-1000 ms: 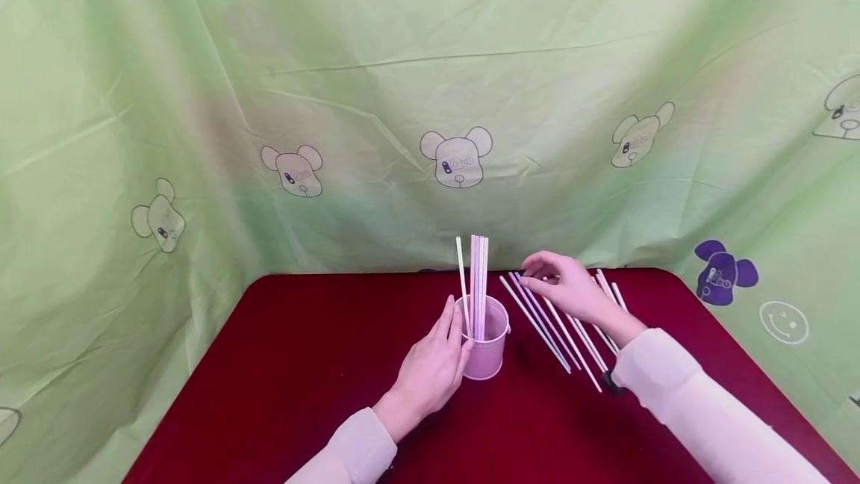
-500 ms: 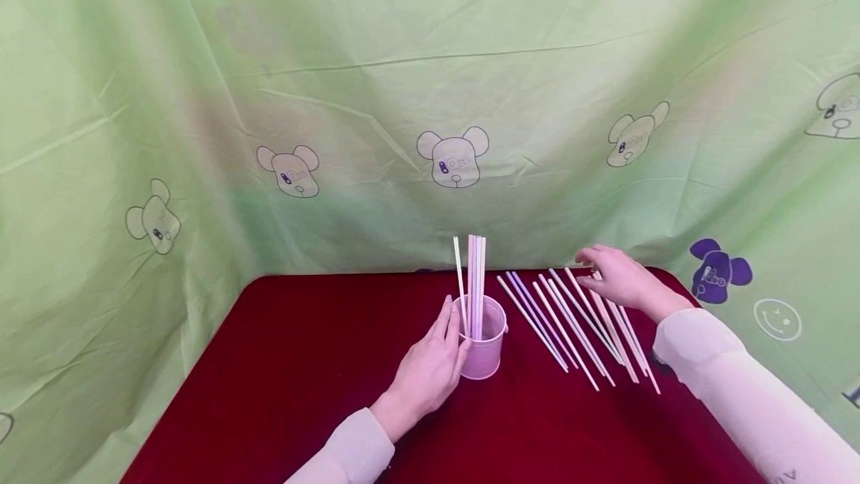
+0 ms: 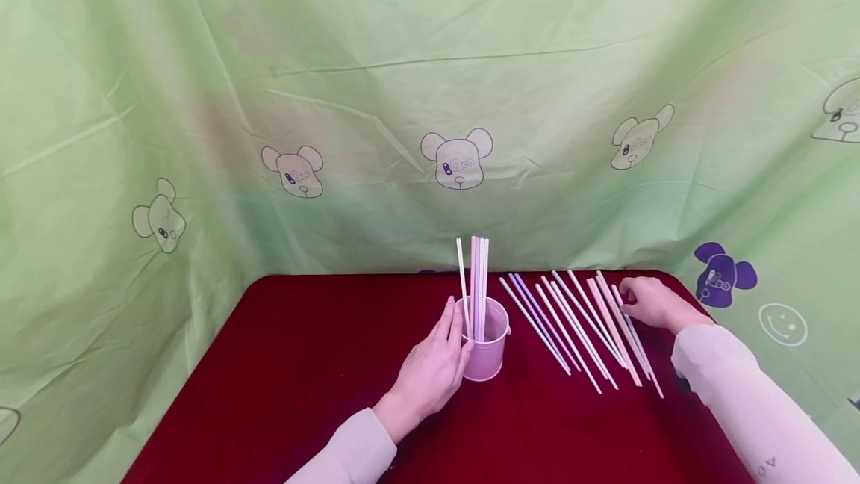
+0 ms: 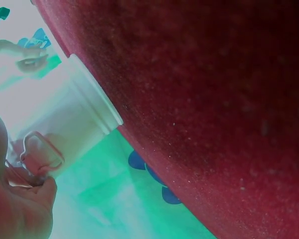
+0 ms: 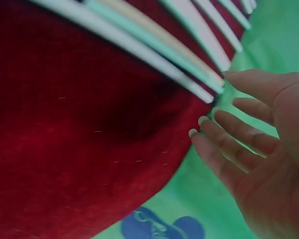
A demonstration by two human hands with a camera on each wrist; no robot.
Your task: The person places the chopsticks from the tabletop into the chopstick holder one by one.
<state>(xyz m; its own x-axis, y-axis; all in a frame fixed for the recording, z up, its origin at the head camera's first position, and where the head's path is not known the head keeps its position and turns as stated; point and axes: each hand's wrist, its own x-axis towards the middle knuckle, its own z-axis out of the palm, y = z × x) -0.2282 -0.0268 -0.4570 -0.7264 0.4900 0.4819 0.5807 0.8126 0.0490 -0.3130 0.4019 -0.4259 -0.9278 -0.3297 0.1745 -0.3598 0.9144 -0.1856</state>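
In the head view a small pink bucket [image 3: 485, 359] stands upright on the table, holding several thin, straw-like pastel sticks [image 3: 478, 282]. My left hand [image 3: 430, 372] lies against the bucket's left side with fairly straight fingers. The left wrist view shows that hand [image 4: 25, 211] touching the bucket [image 4: 65, 109] beside its wire handle. To the right, more pastel sticks [image 3: 571, 327] lie spread in a slanted row. My right hand [image 3: 655, 303] is at the far ends of the rightmost ones. In the right wrist view its fingers [image 5: 229, 149] are spread, with no stick [image 5: 139, 50] held between them.
Dark red cloth covers the table [image 3: 322, 364]. Close behind its far edge hangs a green curtain [image 3: 376, 208] printed with bear heads, and it also closes off both sides.
My right hand has moved rightward over the row of sticks to its right end, uncovering the sticks it passed. The left hand and the bucket have stayed in place.
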